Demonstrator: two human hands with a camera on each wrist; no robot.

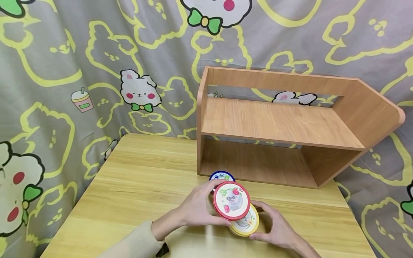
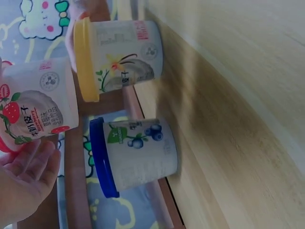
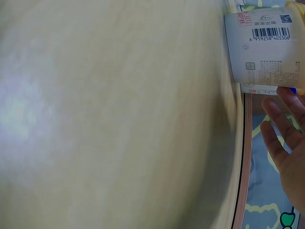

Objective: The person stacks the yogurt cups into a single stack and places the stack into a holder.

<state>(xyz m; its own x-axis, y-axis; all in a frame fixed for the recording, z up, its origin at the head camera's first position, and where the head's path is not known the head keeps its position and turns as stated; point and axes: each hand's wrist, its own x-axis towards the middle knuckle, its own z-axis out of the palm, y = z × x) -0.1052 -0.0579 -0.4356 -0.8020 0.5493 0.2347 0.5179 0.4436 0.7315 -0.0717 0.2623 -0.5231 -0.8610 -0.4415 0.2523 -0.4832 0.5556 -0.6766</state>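
Note:
My left hand grips a white tub with a red lid and strawberry print, held up off the table. In the left wrist view this strawberry tub hangs higher than the others. Fingers and thumb of my right hand hold a yellow-lidded tub from its right side, partly covered from above by the red lid. Whether its base touches the table, I cannot tell. A blue-lidded tub with blueberry print stands upright on the table behind them, partly hidden in the head view.
A two-tier wooden shelf stands at the back right of the wooden table, its front edge just behind the blue-lidded tub. Patterned grey curtains hang behind and beside the table.

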